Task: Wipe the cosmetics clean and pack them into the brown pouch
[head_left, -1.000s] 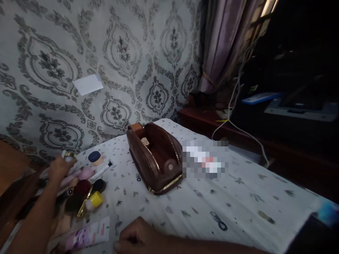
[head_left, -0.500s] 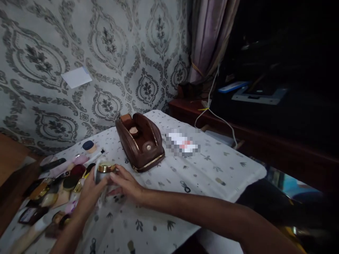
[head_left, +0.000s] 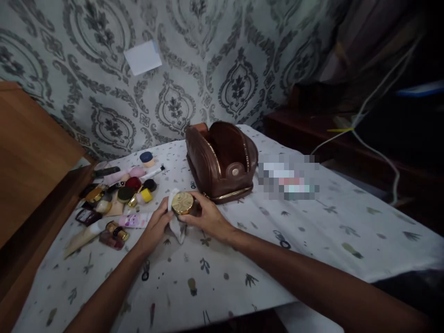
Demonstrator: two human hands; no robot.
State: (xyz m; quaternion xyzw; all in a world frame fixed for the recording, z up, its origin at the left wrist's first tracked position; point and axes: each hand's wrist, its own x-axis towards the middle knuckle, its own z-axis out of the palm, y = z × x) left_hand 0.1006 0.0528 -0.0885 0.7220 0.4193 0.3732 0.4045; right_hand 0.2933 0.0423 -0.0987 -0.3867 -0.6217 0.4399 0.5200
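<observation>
Between both hands, above the patterned cloth, is a jar with a gold lid [head_left: 182, 203], its lid tilted toward me. My right hand [head_left: 211, 219] grips it from the right with thumb and fingers. On the other side my left hand [head_left: 157, 226] is closed on a white cloth or wipe [head_left: 177, 229] pressed against the jar. Just behind the hands stands a brown toiletry bag [head_left: 222, 162], unzipped at the top; its inside is dark. To the left lie several cosmetics, among them a blue-capped jar [head_left: 147, 159], a pink tube [head_left: 133, 220] and a cream tube [head_left: 83, 238].
A printed white tablecloth [head_left: 263, 282] covers the table. Right of the bag lies a blurred-out flat item [head_left: 289, 180]. A wooden panel [head_left: 34, 157] borders the left side, a patterned wall [head_left: 208, 83] the back. A pale cable [head_left: 374, 157] hangs at right.
My view has turned left and down, so everything sits further right. The jar has tipped, and its lid top now faces me. Both hands stay on it.
</observation>
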